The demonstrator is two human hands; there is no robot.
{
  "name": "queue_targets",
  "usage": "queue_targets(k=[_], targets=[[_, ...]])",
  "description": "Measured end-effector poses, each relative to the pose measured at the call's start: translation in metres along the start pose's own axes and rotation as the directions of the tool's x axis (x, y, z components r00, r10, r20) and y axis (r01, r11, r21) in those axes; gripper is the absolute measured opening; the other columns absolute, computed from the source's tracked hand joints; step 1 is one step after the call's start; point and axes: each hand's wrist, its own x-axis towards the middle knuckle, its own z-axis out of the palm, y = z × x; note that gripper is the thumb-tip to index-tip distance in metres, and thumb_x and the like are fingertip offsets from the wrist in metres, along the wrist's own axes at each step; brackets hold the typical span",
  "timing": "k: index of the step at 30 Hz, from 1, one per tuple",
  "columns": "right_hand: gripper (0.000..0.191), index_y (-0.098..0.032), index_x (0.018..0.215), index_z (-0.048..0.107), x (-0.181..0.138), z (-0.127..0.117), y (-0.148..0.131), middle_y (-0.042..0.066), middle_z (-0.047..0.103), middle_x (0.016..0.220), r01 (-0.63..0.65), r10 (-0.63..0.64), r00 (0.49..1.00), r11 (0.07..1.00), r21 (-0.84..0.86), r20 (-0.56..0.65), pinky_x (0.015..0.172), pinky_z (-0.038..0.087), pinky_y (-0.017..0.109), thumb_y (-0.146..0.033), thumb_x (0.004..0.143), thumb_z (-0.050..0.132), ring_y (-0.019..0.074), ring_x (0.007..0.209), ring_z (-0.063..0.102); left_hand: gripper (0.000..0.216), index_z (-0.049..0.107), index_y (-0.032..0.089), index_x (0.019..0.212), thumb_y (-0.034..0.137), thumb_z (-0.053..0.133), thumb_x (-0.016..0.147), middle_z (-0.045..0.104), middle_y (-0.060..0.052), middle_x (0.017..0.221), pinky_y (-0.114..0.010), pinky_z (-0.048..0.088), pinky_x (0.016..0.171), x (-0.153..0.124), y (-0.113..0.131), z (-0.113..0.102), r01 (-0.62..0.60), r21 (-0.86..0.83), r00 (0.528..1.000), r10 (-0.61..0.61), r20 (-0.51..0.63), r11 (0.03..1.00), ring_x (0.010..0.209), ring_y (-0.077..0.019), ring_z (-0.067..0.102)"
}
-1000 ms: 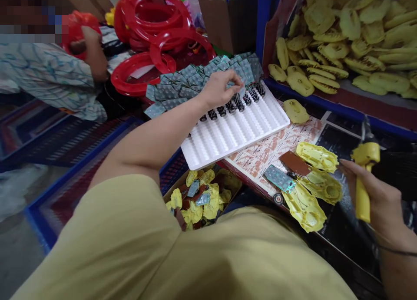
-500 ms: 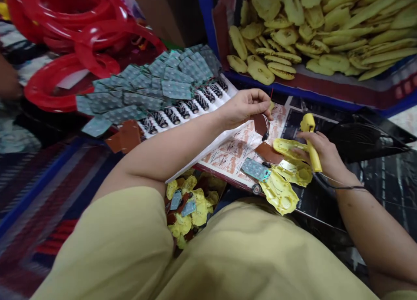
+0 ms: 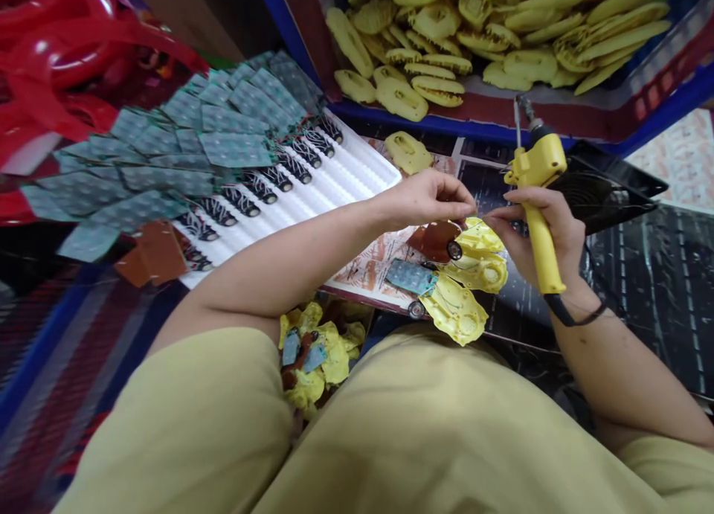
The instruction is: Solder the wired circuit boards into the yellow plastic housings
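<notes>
My left hand [image 3: 427,201] is closed in a pinch on thin wires, just above a brown circuit board [image 3: 432,240] and a small round black speaker [image 3: 454,251]. My right hand [image 3: 552,227] is wrapped round the handle of a yellow soldering gun [image 3: 540,164], its tip pointing up and away from me. The right fingertips reach toward the left ones and also seem to touch the wire. Below lie yellow plastic shells [image 3: 458,312], one partly under the brown board. A green circuit board [image 3: 411,277] rests against the nearer shell, with another speaker [image 3: 416,309] beside it.
Green boards [image 3: 167,153] with wired speakers lie piled on a white ridged foam tray [image 3: 357,168]. Behind stands a blue-rimmed crate [image 3: 641,138] of yellow shells. Red plastic rings [image 3: 50,60] are far left. A black fan-like unit [image 3: 608,194] sits right. More shells [image 3: 335,350] lie below the table edge.
My hands have come together. The soldering gun has been raised and turned tip upward. The brown board has come down over the yellow shell. The whole view has shifted to the right.
</notes>
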Motion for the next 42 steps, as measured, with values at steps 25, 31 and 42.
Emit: queue_targets(k=[25, 31, 42], targets=[[0.049, -0.027, 0.125, 0.07, -0.013, -0.016, 0.076, 0.009, 0.08, 0.116, 0.066, 0.032, 0.906, 0.974, -0.217, 0.422, 0.096, 0.064, 0.047, -0.067, 0.097, 0.073, 0.0303, 0.104, 0.077, 0.006, 0.079, 0.016, 0.079, 0.019, 0.084, 0.076, 0.072, 0.0, 0.069, -0.029, 0.056, 0.081, 0.031, 0.018, -0.035, -0.089, 0.63, 0.989, -0.007, 0.148, 0.772, 0.08, -0.018, 0.075], [0.056, -0.025, 0.129, 0.069, -0.018, -0.017, 0.077, 0.007, 0.08, 0.109, 0.065, 0.036, 0.907, 0.972, -0.224, 0.419, 0.072, 0.057, 0.032, -0.072, 0.097, 0.072, 0.0226, 0.081, 0.074, 0.009, 0.075, 0.018, 0.072, 0.011, 0.072, 0.076, 0.064, 0.004, 0.063, -0.026, 0.05, 0.087, 0.045, 0.005, -0.012, -0.089, 0.843, 0.994, -0.011, 0.112, 0.53, 0.084, -0.0167, 0.072], [0.049, -0.022, 0.127, 0.074, -0.008, -0.01, 0.084, 0.012, 0.081, 0.118, 0.175, -0.062, 0.932, 0.939, -0.296, 0.356, 0.079, 0.064, 0.039, -0.064, 0.101, 0.071, 0.0305, 0.097, 0.08, 0.012, 0.082, 0.018, 0.086, 0.017, 0.071, 0.081, 0.072, 0.0, 0.073, -0.026, 0.048, 0.082, 0.053, -0.003, -0.006, -0.054, 0.852, 0.995, -0.046, 0.091, 0.52, 0.083, -0.0167, 0.07]])
